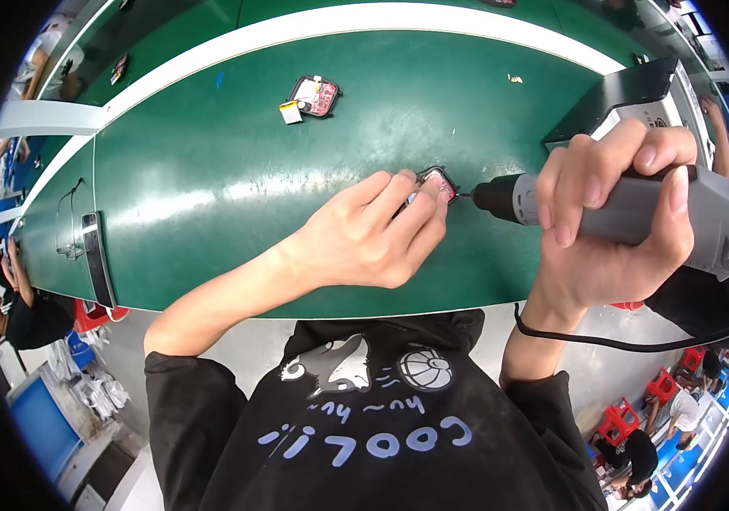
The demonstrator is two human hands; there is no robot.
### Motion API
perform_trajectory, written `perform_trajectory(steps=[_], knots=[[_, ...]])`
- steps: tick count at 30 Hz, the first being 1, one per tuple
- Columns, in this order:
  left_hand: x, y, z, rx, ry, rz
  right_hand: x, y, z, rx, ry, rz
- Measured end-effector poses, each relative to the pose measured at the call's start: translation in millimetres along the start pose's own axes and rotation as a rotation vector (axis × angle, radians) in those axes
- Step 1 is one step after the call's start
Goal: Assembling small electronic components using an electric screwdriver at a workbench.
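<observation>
In the middle of the green table, my left hand (pixel 381 226) pins down a small electronic module (pixel 439 183) with a black frame and a pinkish-red circuit board. Its fingers cover most of the part. My right hand (pixel 616 213) is wrapped round a grey electric screwdriver (pixel 590 204), held level and pointing left. The thin bit meets the module's right edge by my left fingertips; whether it sits in a screw I cannot tell. Farther back lies a similar module (pixel 318 95) with a red board and a small white-and-yellow piece at its side.
A black-and-white box-shaped device (pixel 628 106) stands at the back right. A black cable (pixel 637 345) loops from the screwdriver below my right wrist. At the left edge lie a phone (pixel 98 260) and eyeglasses (pixel 68 226). A white rail (pixel 364 19) bounds the far side; other people sit around.
</observation>
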State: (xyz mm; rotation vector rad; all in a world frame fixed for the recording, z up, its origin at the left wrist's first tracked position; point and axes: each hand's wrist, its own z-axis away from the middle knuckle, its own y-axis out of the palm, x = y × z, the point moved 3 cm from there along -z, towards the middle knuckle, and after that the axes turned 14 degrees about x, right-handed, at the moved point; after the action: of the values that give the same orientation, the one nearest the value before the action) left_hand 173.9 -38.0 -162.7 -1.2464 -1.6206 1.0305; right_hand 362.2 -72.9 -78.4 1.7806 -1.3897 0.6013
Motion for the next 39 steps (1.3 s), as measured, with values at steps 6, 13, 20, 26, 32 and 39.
perform_trajectory(steps=[6, 13, 20, 26, 32, 39], knots=[[-0.5, 0.1, -3.6, -0.023, -0.006, 0.013, -9.4, 2.0, 3.5, -0.006, 0.028, 0.002], [-1.4, -1.8, -6.6, -0.007, -0.019, 0.031, -9.4, -3.4, 7.0, 0.034, 0.012, -0.043], [-2.0, -0.9, -6.9, -0.002, -0.011, 0.025, -9.3, -2.6, 8.5, 0.032, 0.005, -0.054], [-1.9, -2.6, -7.7, 0.009, -0.018, 0.054, -10.0, -3.2, 9.7, 0.046, 0.006, -0.064], [0.4, -2.1, -7.7, -0.001, -0.027, 0.09, -13.7, 4.7, 14.2, -0.011, -0.014, 0.015], [-0.2, -6.4, -12.3, 0.012, -0.048, 0.125, -13.6, 9.5, 18.1, -0.006, 0.021, 0.058]])
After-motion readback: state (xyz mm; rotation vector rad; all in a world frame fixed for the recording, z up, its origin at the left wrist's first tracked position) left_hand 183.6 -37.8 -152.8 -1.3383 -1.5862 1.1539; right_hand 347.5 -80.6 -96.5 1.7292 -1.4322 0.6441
